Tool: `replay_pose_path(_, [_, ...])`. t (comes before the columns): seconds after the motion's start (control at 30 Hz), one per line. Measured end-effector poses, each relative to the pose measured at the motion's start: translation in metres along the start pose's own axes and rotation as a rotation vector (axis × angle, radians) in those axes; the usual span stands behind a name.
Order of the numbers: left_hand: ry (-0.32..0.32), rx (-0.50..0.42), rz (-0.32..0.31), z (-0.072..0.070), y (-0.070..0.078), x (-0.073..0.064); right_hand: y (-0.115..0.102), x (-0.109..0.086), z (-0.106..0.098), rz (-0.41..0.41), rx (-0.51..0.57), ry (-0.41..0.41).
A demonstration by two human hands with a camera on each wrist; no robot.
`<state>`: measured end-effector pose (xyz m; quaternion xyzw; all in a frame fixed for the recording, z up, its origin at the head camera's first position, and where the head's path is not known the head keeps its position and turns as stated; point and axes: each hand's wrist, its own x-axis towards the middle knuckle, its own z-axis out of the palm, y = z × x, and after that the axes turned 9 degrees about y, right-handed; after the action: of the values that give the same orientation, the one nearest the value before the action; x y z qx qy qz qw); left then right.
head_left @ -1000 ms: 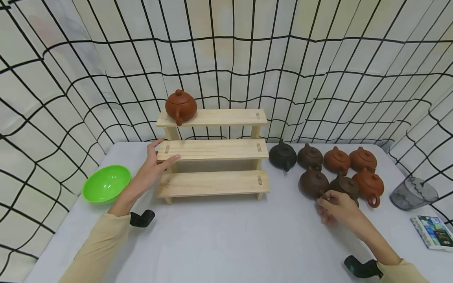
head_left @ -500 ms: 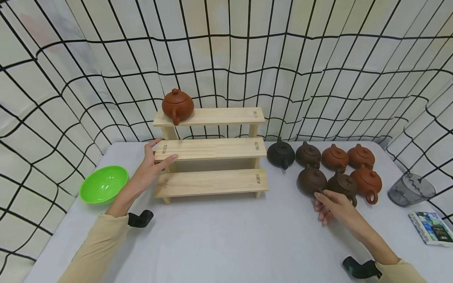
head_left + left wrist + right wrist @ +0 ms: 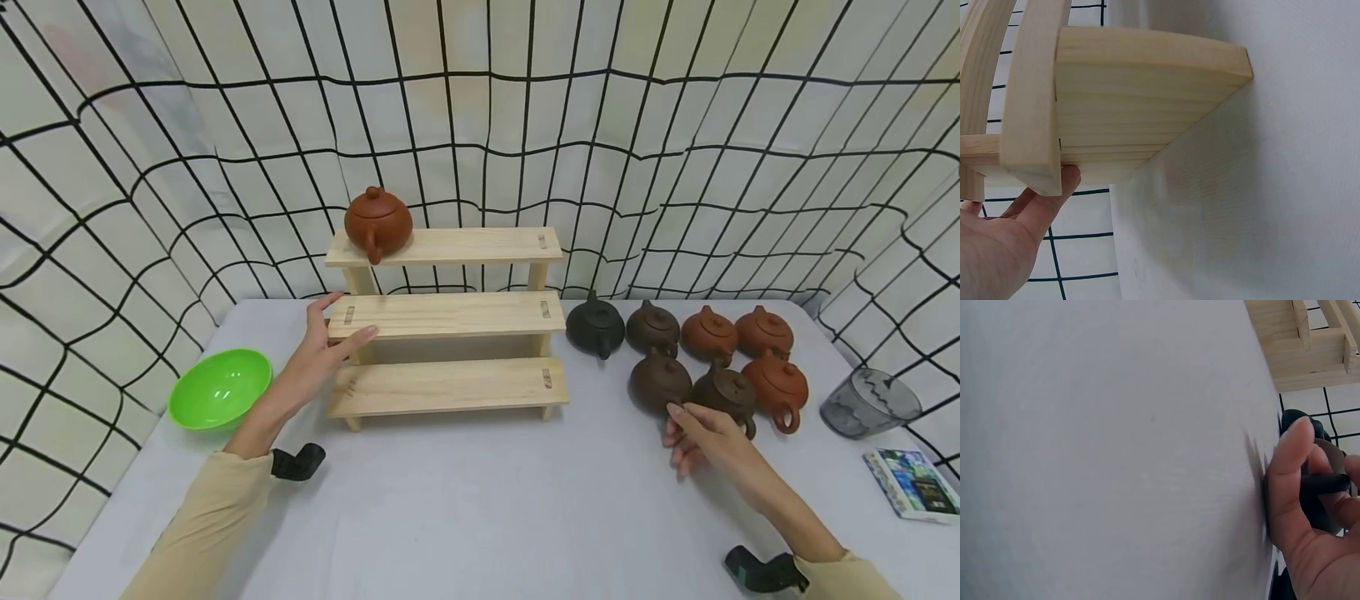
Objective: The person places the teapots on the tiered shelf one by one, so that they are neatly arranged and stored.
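My left hand (image 3: 321, 350) holds the left end of the middle board of a three-step wooden display stand (image 3: 450, 315), thumb along its front edge. In the left wrist view the fingers reach around the stand's end (image 3: 1032, 119). My right hand (image 3: 712, 440) pinches the handle of a dark brown teapot (image 3: 658, 382) standing on the table at the front of a group. That dark handle (image 3: 1325, 483) shows between thumb and fingers in the right wrist view; the fingers hide much of the pot. A reddish-brown teapot (image 3: 378, 223) sits on the top board's left end.
Around the held pot stand a black teapot (image 3: 595, 327), a brown teapot (image 3: 726, 393), an orange-red teapot (image 3: 777, 383) and several others. A green bowl (image 3: 219, 390) is at left. A grey translucent cup (image 3: 870, 404) and a small book (image 3: 913, 483) lie right. Black netting (image 3: 487, 150) surrounds the table.
The right hand's fingers have settled at the dark brown teapot's handle with a slight shift. The left hand stays on the stand. The head view has moved a little.
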<state>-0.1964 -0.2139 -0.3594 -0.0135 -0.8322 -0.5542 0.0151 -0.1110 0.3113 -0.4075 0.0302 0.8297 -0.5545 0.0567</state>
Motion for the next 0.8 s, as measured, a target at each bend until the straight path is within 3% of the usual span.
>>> replay_pose_path(0.27, [-0.003,-0.004,0.004,0.0002,-0.0013,0.0010,-0.0016,0.0000,-0.0025,0.046,0.043,-0.045])
replay_pose_path(0.8, [-0.004,-0.004,0.011,0.0004,0.0000,0.0005,0.0005,-0.0043,0.0038,0.057,0.112,0.094])
